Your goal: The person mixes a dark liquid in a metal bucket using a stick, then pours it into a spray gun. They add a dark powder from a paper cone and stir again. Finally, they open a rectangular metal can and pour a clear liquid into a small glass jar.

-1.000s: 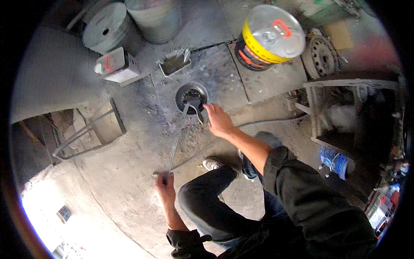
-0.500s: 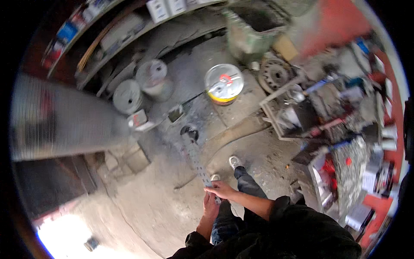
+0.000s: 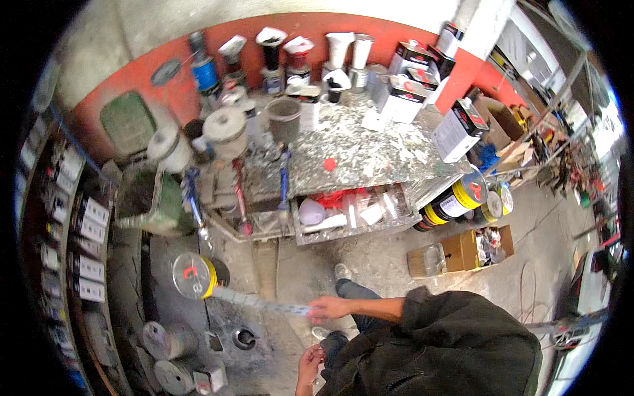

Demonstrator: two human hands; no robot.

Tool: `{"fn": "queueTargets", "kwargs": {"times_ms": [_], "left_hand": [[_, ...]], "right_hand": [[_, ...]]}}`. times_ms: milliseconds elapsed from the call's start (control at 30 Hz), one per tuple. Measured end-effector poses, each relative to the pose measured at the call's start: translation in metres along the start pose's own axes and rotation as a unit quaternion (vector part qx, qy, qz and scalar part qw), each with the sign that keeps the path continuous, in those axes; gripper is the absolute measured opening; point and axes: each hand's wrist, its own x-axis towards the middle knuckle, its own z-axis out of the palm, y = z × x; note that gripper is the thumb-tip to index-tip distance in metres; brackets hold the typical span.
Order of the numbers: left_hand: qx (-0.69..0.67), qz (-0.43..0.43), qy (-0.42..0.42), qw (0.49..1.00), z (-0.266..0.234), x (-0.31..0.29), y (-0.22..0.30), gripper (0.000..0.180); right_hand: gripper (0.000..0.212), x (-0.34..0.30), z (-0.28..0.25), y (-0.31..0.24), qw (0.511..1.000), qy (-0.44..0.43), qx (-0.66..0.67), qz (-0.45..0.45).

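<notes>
My right hand (image 3: 329, 307) is closed around one end of a long, thin, pale grey strip (image 3: 271, 306) with dark marks along it. The strip reaches out leftward, blurred, its far tip appearing beside a metal pail (image 3: 191, 276) with a yellow band; whether they touch I cannot tell. Lower down, in front of my body, my left hand (image 3: 311, 362) is apart from the strip with its fingers curled in; what they hold, if anything, is hidden. A round dark object (image 3: 244, 339) lies on the stained floor left of my feet.
A paint-spattered workbench (image 3: 370, 152) with cans and cups stands ahead, its drawer (image 3: 356, 214) pulled out. A green bin (image 3: 152, 204) and a shelf of boxes (image 3: 89, 247) are to the left. White buckets (image 3: 168, 340) stand lower left; a cardboard box (image 3: 462, 254) sits on the right.
The view has turned right toward the workbench. My left hand has let go of the strip and dropped away. My right hand still holds the strip, which has swung toward the pail.
</notes>
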Motion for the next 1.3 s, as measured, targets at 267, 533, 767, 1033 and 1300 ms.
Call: {"fn": "queueTargets", "kwargs": {"times_ms": [267, 533, 767, 1033, 1300], "left_hand": [[0.173, 0.014, -0.105, 0.979, 0.091, 0.12, 0.127, 0.035], [0.168, 0.051, -0.122, 0.977, 0.253, 0.208, 0.24, 0.034], [0.199, 0.083, -0.105, 0.971, 0.304, 0.245, 0.306, 0.033], [0.171, 0.099, -0.089, 0.976, 0.345, 0.393, 0.377, 0.03], [0.463, 0.308, 0.077, 0.827, 0.427, 0.557, 0.447, 0.045]], "right_hand": [[0.035, -0.128, -0.249, -0.029, 0.899, 0.431, 0.081, 0.02], [0.046, -0.117, -0.524, -0.034, 0.814, 0.562, 0.103, 0.105], [0.054, -0.129, -0.56, -0.004, 0.871, 0.453, 0.099, 0.163], [0.044, -0.213, -0.495, -0.009, 0.857, 0.407, 0.183, 0.257], [0.044, -0.269, -0.435, -0.033, 0.843, 0.469, 0.161, 0.207]]}}
